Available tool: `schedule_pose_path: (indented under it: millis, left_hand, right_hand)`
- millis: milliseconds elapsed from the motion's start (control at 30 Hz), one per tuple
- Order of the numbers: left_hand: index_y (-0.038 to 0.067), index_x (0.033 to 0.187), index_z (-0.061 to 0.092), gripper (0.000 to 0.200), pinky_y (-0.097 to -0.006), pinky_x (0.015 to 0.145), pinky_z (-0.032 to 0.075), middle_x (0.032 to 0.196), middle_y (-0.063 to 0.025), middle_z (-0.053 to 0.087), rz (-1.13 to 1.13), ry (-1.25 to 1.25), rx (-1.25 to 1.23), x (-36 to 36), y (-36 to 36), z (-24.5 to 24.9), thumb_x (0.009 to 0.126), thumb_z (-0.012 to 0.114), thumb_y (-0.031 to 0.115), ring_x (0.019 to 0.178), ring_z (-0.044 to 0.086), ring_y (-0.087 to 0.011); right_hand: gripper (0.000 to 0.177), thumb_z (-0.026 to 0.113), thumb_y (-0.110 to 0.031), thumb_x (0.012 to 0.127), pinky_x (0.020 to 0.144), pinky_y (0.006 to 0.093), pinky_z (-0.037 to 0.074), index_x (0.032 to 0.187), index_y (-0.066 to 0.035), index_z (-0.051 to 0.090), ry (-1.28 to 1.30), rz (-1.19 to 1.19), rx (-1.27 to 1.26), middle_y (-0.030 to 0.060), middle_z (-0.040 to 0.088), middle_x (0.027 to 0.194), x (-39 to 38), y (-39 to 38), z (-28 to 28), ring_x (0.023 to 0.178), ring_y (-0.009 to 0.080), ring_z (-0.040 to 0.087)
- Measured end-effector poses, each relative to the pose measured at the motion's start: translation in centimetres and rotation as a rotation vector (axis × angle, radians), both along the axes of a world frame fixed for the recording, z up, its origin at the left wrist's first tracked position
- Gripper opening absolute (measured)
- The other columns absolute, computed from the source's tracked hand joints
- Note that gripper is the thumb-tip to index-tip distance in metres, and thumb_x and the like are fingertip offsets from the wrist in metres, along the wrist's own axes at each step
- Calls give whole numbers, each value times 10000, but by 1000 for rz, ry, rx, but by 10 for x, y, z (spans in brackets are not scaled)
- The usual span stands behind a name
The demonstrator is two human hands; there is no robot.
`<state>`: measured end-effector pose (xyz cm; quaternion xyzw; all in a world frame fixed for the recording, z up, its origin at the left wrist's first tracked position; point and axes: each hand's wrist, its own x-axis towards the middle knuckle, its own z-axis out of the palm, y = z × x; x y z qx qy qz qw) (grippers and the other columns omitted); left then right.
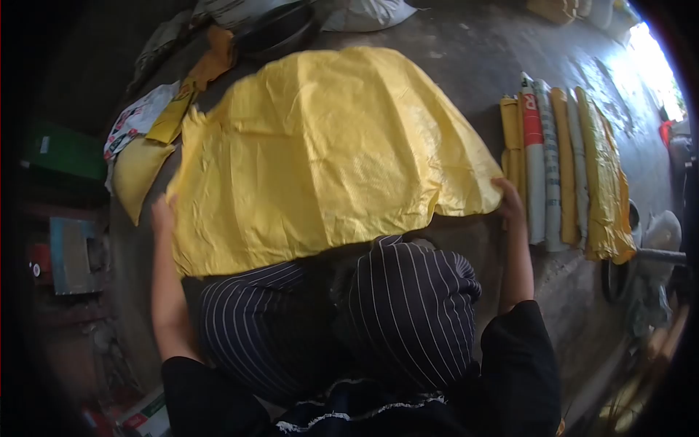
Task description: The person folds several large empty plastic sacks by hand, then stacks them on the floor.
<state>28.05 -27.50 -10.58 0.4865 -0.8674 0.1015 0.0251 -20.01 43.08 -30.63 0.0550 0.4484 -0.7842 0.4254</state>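
A large yellow woven sack is spread out in front of my knees, its surface creased and partly raised. At its left edge my left hand grips the material, with the fingertips partly hidden. My right hand is closed on the sack's right corner. The near edge of the sack runs just beyond my striped trousers, with a fold near the right side.
Rolled sacks lie side by side on the floor at the right. Crumpled sacks and a yellow bag are at the left. A dark basin and a white sack stand beyond. A green box is far left.
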Motion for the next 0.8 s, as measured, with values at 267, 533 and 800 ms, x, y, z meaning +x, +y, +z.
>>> schedule_pose_path:
  millis: [267,533,800]
  left_hand:
    - [1,935,610,451,-453,746,459,915,-229,635,167,76,269,32,34,-129,845,599,442,897,594,-414]
    - [11,962,636,529,-489,761,464,941,-237,634,390,89,221,67,24,-164,909,435,497,906,599,-415]
    - [13,972,647,533,-487,748,470,957,-229,639,472,90,244,79,38,-196,929,400,484,904,610,-399]
  right_hand:
    - [348,583,-136,780,772,392,538,1070,54,556,-183,-75,241,146,641,975,45,1,-26,825,265,655]
    - [413,635,-190,759,855,382,504,1103,29,568,177,174,677,125,647,963,-7,7,-16,924,259,630]
    - [410,611,-241,814,835,371,502,1127,21,569,-13,-319,-201,134,649,967,82,-101,68,909,254,630]
